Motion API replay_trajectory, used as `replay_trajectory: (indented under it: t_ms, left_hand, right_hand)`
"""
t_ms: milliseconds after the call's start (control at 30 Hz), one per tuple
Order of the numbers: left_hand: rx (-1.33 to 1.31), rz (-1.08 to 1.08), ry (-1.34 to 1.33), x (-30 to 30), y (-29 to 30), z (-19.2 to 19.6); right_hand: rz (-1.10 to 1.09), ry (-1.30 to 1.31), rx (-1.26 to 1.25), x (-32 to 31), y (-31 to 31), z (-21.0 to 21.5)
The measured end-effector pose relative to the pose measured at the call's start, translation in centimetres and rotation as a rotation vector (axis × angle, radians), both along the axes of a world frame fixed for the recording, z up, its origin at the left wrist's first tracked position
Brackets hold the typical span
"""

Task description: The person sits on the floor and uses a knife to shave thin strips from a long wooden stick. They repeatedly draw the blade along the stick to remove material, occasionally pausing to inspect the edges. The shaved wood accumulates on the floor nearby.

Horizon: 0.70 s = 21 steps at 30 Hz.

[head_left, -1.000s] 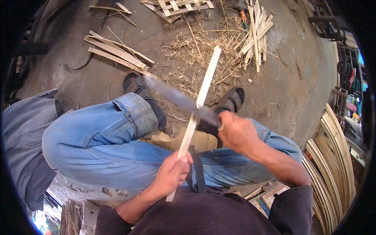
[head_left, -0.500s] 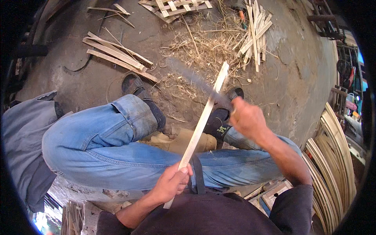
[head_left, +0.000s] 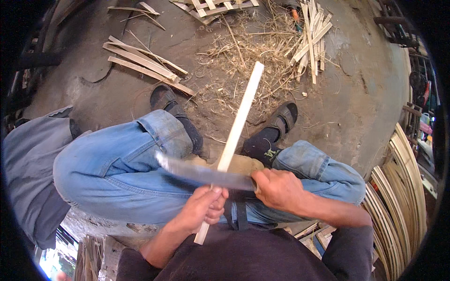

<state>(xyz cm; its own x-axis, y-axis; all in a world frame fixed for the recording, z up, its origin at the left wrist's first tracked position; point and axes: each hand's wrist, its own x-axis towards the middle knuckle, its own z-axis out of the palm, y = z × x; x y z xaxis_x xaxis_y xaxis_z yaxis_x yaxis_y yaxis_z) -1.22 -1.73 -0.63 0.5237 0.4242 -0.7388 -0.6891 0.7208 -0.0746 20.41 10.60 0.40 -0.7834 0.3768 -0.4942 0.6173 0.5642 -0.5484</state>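
A pale flat strip of wood or bamboo (head_left: 241,114) slants up and away from my lap. My left hand (head_left: 205,208) is closed around its lower part, with the tail end sticking out below the fist. My right hand (head_left: 279,189) grips the handle of a long curved knife (head_left: 201,174), most of the handle hidden by the fingers. Its blade points left and crosses the strip just above my left hand. The blade is slightly smeared by motion; whether its edge touches the strip I cannot tell.
Curly shavings (head_left: 243,51) cover the floor ahead of my feet. Cut strips (head_left: 143,61) lie at the far left, more strips (head_left: 311,40) at the far right, and a woven lattice piece (head_left: 211,7) at the top. Long bent slats (head_left: 398,201) are stacked at my right.
My right hand has drawn the knife down along the strip, from near its upper part to just above my left hand. The strip stands slightly more upright, its top shifted left.
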Motion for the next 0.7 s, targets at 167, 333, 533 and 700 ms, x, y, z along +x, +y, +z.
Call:
replay_trajectory:
  t_ms: [167, 333, 533, 700]
  left_hand:
    - [0.043, 0.009, -0.001, 0.0, 0.3, 0.8]
    - [0.047, -0.005, -0.050, -0.1, -0.5, 1.1]
    - [0.035, -0.008, -0.049, 0.1, -0.6, 1.4]
    - [0.071, 0.026, -0.048, 0.2, 0.1, 1.3]
  right_hand:
    - [-0.198, -0.058, 0.117, 0.7, 1.0, -1.9]
    - [-0.155, -0.091, 0.225, 1.2, 3.4, -2.0]
    - [-0.089, 0.009, 0.269, 1.3, 4.2, -3.1]
    - [-0.108, 0.035, 0.318, 0.5, 3.8, -3.1]
